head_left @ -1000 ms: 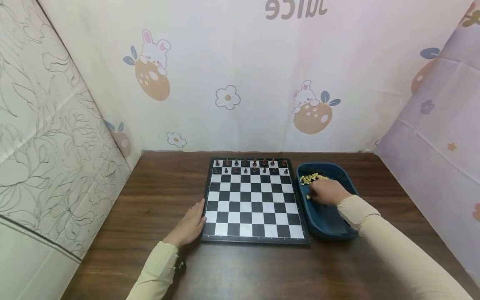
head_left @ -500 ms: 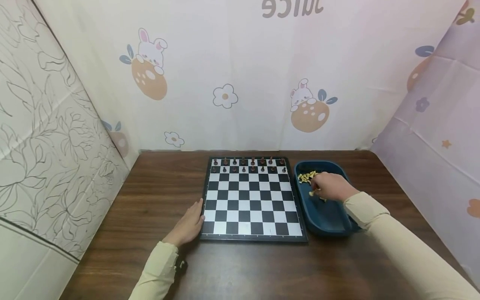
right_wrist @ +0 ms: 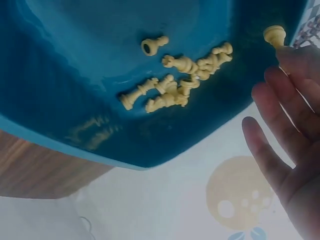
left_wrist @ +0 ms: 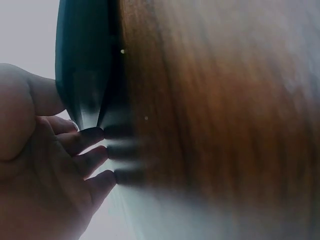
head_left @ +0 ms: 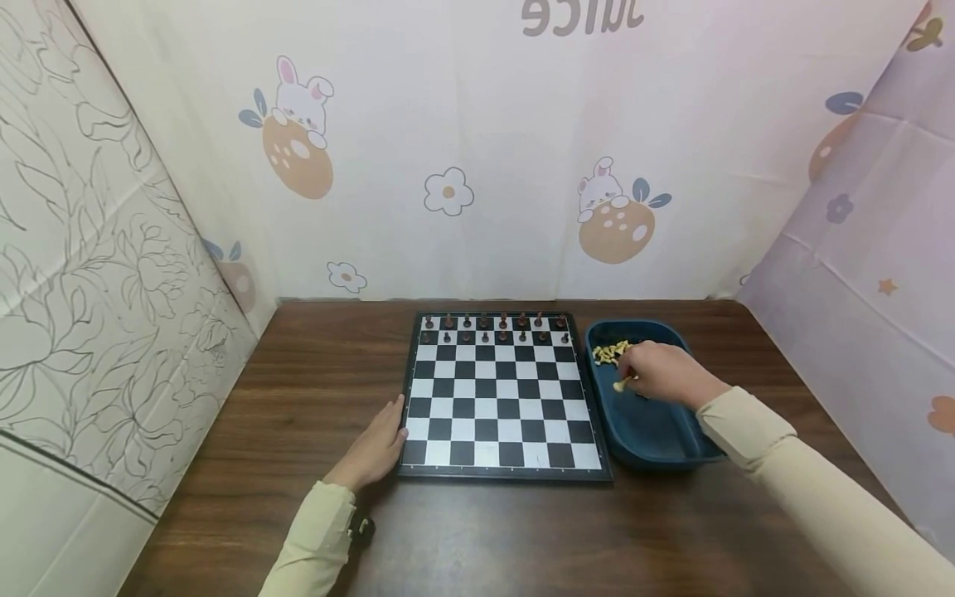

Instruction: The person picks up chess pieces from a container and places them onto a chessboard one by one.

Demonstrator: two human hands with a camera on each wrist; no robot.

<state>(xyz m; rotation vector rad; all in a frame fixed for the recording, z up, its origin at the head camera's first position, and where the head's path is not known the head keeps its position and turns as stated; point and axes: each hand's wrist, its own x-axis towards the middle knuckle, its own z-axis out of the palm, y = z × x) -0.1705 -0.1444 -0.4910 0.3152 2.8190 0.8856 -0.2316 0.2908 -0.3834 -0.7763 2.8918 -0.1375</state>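
Yellow chess piece [right_wrist: 275,36]: where do you have it?

It is in my right hand [head_left: 667,373], pinched between fingertips, with its base sticking out, above the blue tray [head_left: 656,458]. The other fingers are loosely bent.

And the left hand?

My left hand [head_left: 373,444] grips nothing; it lies quite open, with fingertips touching the left edge of the chessboard [head_left: 485,431].

What could go wrong from here?

I think the piece can slip, because only fingertips keep it; it would then drop among the other yellow pieces [right_wrist: 184,64] in the tray. My right sleeve [head_left: 749,427] is close to the tray's right side, so it might push the tray against the board, just beside it. Also, if my left hand presses sideways, the board may slide, and the dark red pieces [head_left: 484,322], standing in two rows at its far end, could topple.

What is around?

A brown wood-grain desk [head_left: 336,356], a little shiny. Behind it hangs a pale cloth [head_left: 522,99] with printed rabbits; on the left, a white wall [head_left: 75,249] shows line-drawn flowers.
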